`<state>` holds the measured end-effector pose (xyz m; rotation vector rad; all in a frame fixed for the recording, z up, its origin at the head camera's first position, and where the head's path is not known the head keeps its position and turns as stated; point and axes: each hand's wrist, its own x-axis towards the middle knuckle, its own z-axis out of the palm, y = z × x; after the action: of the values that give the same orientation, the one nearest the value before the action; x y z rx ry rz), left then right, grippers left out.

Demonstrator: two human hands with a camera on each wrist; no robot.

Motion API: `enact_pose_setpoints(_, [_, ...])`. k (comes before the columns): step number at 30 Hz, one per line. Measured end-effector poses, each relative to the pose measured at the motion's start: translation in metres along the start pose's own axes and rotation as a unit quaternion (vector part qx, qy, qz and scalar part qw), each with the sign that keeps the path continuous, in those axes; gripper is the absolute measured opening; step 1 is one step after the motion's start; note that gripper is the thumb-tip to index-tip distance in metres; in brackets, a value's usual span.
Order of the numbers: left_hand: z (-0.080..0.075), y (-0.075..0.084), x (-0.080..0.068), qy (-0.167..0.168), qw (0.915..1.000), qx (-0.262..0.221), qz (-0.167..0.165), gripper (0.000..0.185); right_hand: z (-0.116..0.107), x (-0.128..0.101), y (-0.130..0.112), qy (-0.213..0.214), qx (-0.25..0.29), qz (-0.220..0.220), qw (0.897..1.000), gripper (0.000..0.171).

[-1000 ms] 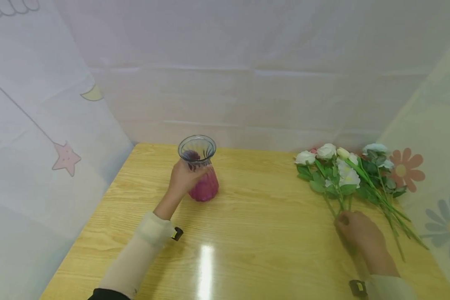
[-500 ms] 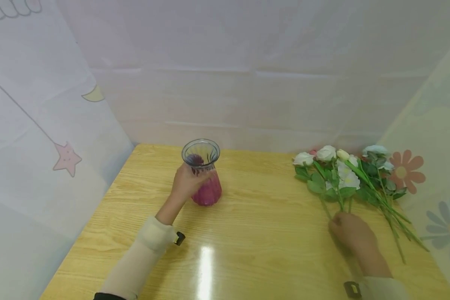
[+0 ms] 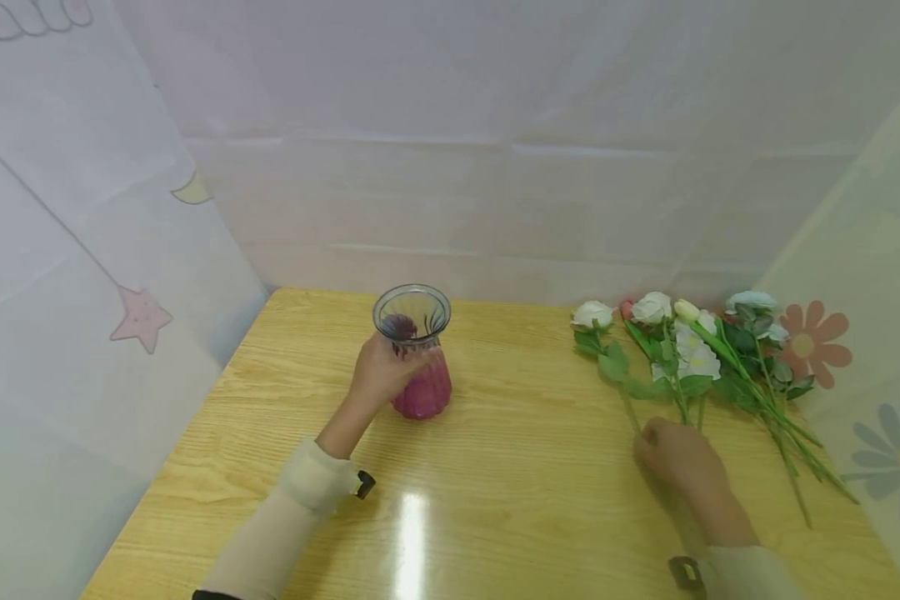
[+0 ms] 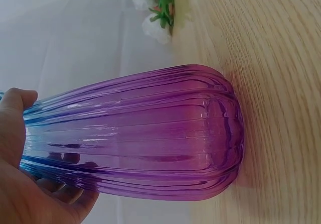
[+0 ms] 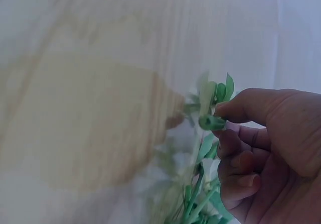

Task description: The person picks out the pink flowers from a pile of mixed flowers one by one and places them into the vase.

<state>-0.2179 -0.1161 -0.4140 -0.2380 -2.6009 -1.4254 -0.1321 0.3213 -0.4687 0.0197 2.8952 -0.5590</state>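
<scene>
1. Left grip (image 3: pixel 385 372): fingers curled round the neck of the purple glass vase (image 3: pixel 417 354), upright on the bench (image 3: pixel 525 467).
2. Right grip (image 3: pixel 671 454): pinching one white rose stem (image 3: pixel 621 385), drawn aside from the bunch (image 3: pixel 720 354).
3. Progress: vase empty; no flower placed yet.

Bare tabletop (image 3: pixel 525 467) between vase (image 3: pixel 418 367) and flowers (image 3: pixel 690 350) — walls close behind
</scene>
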Motion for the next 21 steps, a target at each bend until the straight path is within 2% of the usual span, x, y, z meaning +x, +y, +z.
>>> enact_pose_setpoints(8, [0.004,0.002,-0.003,-0.009,1.0000,0.000,-0.003,0.065,0.005,0.001,-0.015,-0.003,0.011,0.003,1.000,0.021])
enact_pose_setpoints(13, [0.007,0.003,-0.006,-0.014,0.9999,-0.002,0.006,0.067,0.007,0.005,-0.021,0.010,0.003,-0.011,1.000,0.019])
enact_pose_setpoints(21, [0.012,0.007,-0.011,-0.020,0.9996,-0.013,0.018,0.065,0.010,0.010,-0.038,0.014,0.025,-0.020,0.999,0.017])
